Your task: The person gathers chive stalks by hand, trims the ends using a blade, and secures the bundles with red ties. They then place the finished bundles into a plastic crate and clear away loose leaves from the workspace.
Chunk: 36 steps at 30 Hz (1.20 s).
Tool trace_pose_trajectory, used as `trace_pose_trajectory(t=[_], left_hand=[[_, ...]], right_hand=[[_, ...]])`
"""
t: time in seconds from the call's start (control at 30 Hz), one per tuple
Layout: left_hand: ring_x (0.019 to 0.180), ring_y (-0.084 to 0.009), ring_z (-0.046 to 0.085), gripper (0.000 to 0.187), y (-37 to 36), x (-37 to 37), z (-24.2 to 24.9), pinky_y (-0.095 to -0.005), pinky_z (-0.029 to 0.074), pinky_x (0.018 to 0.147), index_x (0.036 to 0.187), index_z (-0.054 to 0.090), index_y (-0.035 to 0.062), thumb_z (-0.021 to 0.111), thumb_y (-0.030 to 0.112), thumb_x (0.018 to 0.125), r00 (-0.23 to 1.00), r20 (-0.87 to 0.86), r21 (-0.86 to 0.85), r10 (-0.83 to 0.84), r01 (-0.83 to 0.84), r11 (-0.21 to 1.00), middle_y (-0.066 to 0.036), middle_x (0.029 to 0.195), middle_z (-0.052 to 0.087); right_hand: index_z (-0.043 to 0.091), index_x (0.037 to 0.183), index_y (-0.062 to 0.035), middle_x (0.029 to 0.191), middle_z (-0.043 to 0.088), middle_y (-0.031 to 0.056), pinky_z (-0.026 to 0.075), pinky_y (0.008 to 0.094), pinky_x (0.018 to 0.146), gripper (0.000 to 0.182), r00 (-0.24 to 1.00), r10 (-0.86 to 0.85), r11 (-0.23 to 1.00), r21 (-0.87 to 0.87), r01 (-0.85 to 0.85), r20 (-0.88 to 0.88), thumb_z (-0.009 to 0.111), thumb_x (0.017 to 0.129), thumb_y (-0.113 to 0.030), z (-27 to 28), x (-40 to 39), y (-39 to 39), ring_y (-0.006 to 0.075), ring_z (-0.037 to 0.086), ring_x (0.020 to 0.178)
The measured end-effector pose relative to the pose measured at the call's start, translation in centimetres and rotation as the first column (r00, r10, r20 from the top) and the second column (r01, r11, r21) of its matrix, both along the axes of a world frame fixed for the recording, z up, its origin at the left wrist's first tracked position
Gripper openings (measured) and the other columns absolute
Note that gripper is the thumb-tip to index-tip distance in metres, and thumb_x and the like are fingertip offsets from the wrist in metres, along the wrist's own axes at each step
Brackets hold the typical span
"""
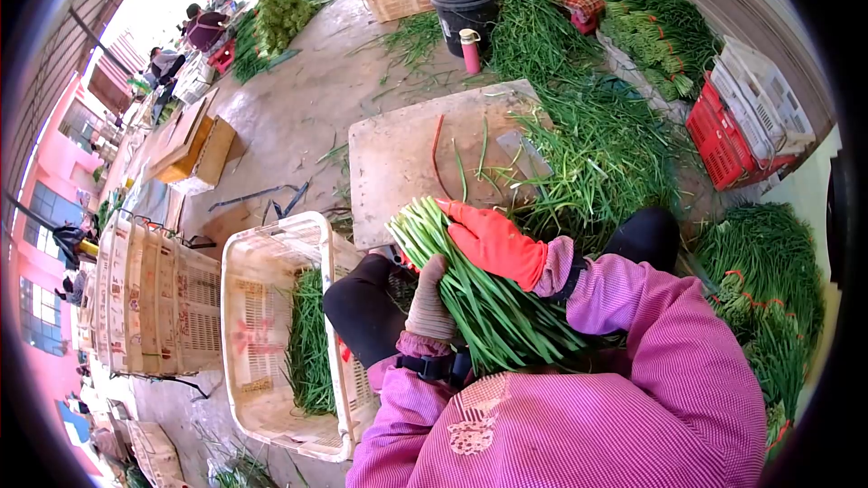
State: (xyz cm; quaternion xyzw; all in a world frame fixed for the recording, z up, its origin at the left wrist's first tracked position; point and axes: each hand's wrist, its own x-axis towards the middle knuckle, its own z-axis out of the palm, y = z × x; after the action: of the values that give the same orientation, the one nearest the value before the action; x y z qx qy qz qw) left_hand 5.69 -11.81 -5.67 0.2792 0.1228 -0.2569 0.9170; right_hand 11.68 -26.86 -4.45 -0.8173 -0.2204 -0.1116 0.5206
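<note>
A thick bunch of garlic chives (506, 316) lies across my lap, pale stem ends toward the board and green leaves toward my body. My left hand (429, 305), in a beige knit glove, is closed round the bunch from its left side. From the other side my right hand (495, 242), in a red glove, grips it near the pale ends; its fingertips are partly hidden. Just beyond is a worn wooden board (389, 158) with a red strip (437, 158), loose leaves and a flat metal-looking piece (524, 155) on it.
A white plastic crate (258, 248) holding chives stands at my left. Loose chives (606, 154) are heaped right of the board. Tied bunches (764, 280) lie at far right near a red crate (723, 140). A black bucket (466, 14) and pink bottle (470, 52) stand ahead.
</note>
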Motion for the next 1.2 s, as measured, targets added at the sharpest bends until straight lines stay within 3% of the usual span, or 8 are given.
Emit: trace_pose_trajectory(t=[0.13, 0.2, 0.47, 0.63, 0.8, 0.87, 1.03, 1.2], left_hand=[[0.111, -0.03, 0.061, 0.064, -0.3, -0.5, 0.2, -0.0484, 0.05, 0.097, 0.137, 0.045, 0.0085, 0.07, 0.037, 0.086, 1.0, -0.024, -0.042, -0.005, 0.004, 0.999, -0.012, 0.127, 0.059], [0.111, -0.0305, 0.061, 0.063, -0.2, -0.4, 0.0, -0.0486, 0.05, 0.097, 0.136, 0.046, 0.0086, 0.07, 0.037, 0.086, 1.0, -0.007, -0.068, -0.024, 0.023, 0.997, -0.012, 0.127, 0.059], [0.104, -0.0275, 0.064, 0.054, -0.9, -0.1, 0.0, -0.0422, 0.053, 0.093, 0.129, 0.052, 0.0048, 0.069, 0.035, 0.088, 1.0, -0.01, -0.013, -0.009, 0.009, 1.0, -0.012, 0.118, 0.063], [0.085, -0.0245, 0.068, 0.04, -1.1, -0.4, 1.2, -0.041, 0.058, 0.077, 0.118, 0.058, 0.0058, 0.068, 0.032, 0.088, 0.998, -0.061, 0.001, 0.002, -0.002, 1.0, -0.01, 0.101, 0.068], [0.092, -0.0244, 0.066, 0.044, -1.4, 0.3, 0.4, -0.0433, 0.056, 0.082, 0.121, 0.058, 0.0088, 0.07, 0.034, 0.087, 0.992, -0.107, 0.054, -0.065, 0.071, 0.996, -0.007, 0.107, 0.067], [0.092, -0.0237, 0.066, 0.045, -1.3, 0.5, 0.5, -0.0425, 0.056, 0.082, 0.123, 0.057, 0.0095, 0.071, 0.03, 0.086, 0.989, -0.12, 0.16, -0.086, 0.105, 0.982, -0.005, 0.109, 0.067], [0.092, -0.023, 0.067, 0.042, -1.5, 0.4, 0.4, -0.0387, 0.057, 0.082, 0.122, 0.058, 0.0082, 0.072, 0.023, 0.084, 0.996, -0.055, 0.115, -0.07, 0.076, 0.99, -0.007, 0.108, 0.067], [0.098, -0.0237, 0.066, 0.037, -1.9, 0.4, 0.1, -0.0393, 0.056, 0.086, 0.119, 0.061, 0.0055, 0.069, 0.016, 0.085, 0.981, -0.147, -0.007, -0.129, 0.13, 0.992, -0.009, 0.113, 0.067]], right_hand=[[0.049, 0.137, -0.0065, 0.129, 0.057, 0.0209, 0.046, 0.0361, 0.098, 0.047, 0.986, 0.041, 0.999, 0.036, -0.035, -0.164, 0.046, 0.091, -0.003, 3.0, -1.3, -0.1, 0.0344, 0.058, 0.116], [0.055, 0.13, -0.0093, 0.128, 0.058, 0.02, 0.047, 0.035, 0.097, 0.043, 0.983, 0.043, 0.997, -0.072, -0.031, 0.18, 0.046, 0.09, -0.001, 2.0, -0.8, 0.1, 0.0329, 0.06, 0.113], [0.061, 0.103, -0.0063, 0.098, 0.066, 0.0127, 0.045, 0.0376, 0.101, 0.017, 0.984, -0.023, 0.99, 0.142, -0.003, 0.177, 0.055, 0.09, 0.002, 1.1, -0.8, 0.7, 0.0332, 0.063, 0.105], [0.06, 0.102, -0.0049, 0.108, 0.067, 0.0118, 0.043, 0.0355, 0.103, 0.009, 0.993, 0.038, 0.934, 0.357, 0.005, -0.112, 0.053, 0.096, -0.003, 0.5, -0.5, 0.6, 0.0241, 0.055, 0.123], [0.058, 0.103, -0.004, 0.121, 0.063, 0.0129, 0.032, 0.0369, 0.112, 0.009, 0.984, 0.043, 0.919, 0.392, 0.03, -0.175, 0.054, 0.096, -0.003, -1.5, -0.6, 1.1, 0.0237, 0.047, 0.13], [0.064, 0.104, -0.0039, 0.105, 0.065, 0.0106, 0.044, 0.03, 0.096, 0.011, 0.997, 0.01, 0.917, 0.398, 0.023, -0.082, 0.058, 0.094, -0.006, -1.5, -0.6, 1.3, 0.0208, 0.06, 0.105], [0.066, 0.106, -0.0066, 0.128, 0.058, 0.0141, 0.035, 0.0357, 0.107, 0.015, 0.99, 0.11, 0.912, 0.406, -0.063, -0.093, 0.059, 0.094, -0.012, -2.2, -0.1, 0.7, 0.0288, 0.047, 0.129], [0.067, 0.098, -0.0096, 0.142, 0.049, 0.014, 0.027, 0.0467, 0.113, 0.014, 0.996, -0.083, 0.997, 0.007, 0.083, 0.02, 0.065, 0.089, -0.021, -1.8, 0.8, 0.1, 0.0427, 0.034, 0.137]])
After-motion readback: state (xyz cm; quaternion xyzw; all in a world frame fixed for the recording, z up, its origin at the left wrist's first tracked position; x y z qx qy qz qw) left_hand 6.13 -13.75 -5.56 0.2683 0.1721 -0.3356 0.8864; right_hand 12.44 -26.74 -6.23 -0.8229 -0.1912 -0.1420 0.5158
